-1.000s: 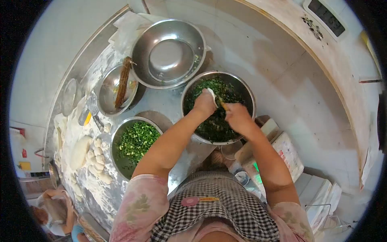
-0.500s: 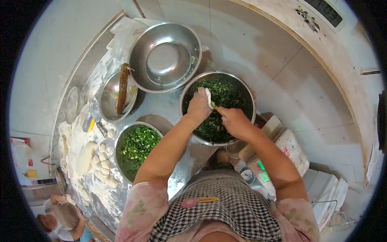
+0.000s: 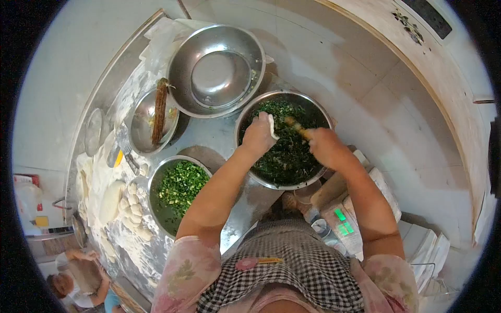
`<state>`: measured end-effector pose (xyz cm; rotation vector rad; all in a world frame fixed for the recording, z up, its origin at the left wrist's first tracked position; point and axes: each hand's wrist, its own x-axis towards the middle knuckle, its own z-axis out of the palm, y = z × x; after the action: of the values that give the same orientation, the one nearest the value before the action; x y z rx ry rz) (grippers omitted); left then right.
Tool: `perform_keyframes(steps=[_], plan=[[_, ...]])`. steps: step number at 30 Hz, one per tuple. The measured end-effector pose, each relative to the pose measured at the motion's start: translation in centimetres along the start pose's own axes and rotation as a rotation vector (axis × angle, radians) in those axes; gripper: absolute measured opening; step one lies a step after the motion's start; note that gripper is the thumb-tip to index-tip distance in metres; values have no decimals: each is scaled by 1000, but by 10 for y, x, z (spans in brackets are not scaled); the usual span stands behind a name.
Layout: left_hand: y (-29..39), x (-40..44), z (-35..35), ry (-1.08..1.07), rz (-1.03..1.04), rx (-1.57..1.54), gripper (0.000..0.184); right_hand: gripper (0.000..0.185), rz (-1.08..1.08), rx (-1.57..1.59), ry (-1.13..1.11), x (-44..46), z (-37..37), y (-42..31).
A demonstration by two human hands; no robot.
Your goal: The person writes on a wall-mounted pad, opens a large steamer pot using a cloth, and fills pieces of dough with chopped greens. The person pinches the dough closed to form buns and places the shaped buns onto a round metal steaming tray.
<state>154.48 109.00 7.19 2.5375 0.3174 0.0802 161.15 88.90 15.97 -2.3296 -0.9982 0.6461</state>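
Observation:
A steel bowl of dark green chopped filling stands under both hands. My left hand is closed around a white dough wrapper, whose edge shows beside the fingers. Its underside and whatever lies in it are hidden. My right hand grips a short yellowish wooden stick, slightly smeared by motion. The stick's tip is over the filling, a little to the right of the wrapper and apart from it.
Left of my left arm sits a bowl of lighter chopped greens. Behind are a large steel bowl and a smaller bowl with a brown brush-like bundle across it. Dough pieces lie on the floured table. Another person is at lower left.
My right hand has moved right with the stick, drawing its tip away from the wrapper. My left hand stays almost in place, still holding the wrapper.

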Motion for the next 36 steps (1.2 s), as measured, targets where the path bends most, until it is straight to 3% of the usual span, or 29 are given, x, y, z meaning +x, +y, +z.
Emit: perform_keyframes(steps=[2, 5, 7, 10, 13, 16, 19, 22, 26, 27, 29, 30, 31, 34, 36], plan=[[-15, 3, 13, -28, -4, 60, 55, 10, 108, -12, -105, 20, 10, 21], [-22, 3, 17, -29, 26, 90, 57, 10, 92, 298, -178, 23, 33, 5], [-28, 5, 21, -2, 46, 81, 57, 11, 8, 227, -72, 9, 35, -15], [29, -11, -25, 148, -44, -32, 59, 24, -106, 83, 67, -9, 30, -40], [38, -15, -35, 306, 89, -38, 52, 40, -149, -135, 69, -19, 24, -55], [31, -14, -34, 392, 164, -119, 49, 43, -161, -259, 70, -29, 8, -64], [19, -21, -36, 460, 255, -215, 53, 45, -342, -303, 74, -34, -18, -36], [28, -36, -53, 319, -8, -590, 53, 43, -361, 14, 244, -45, -30, -24], [33, -45, -55, 323, 7, -717, 52, 33, 68, 805, 52, -49, -13, -32], [34, -47, -56, 320, 12, -724, 51, 30, 10, 651, -10, -41, 1, -16], [38, -51, -57, 314, 23, -738, 49, 30, -94, 180, 270, -38, 25, 9], [42, -54, -58, 271, -22, -900, 50, 30, -149, -62, 404, -35, 34, 19], [47, -58, -61, 225, -66, -1060, 51, 31, -206, 52, 446, -30, 35, 13], [64, -73, -60, 136, -122, -1501, 56, 32, 47, 675, 285, -34, 38, -17], [65, -76, -54, 43, -127, -1707, 65, 33, 86, 1080, 163, -38, 31, -45]])
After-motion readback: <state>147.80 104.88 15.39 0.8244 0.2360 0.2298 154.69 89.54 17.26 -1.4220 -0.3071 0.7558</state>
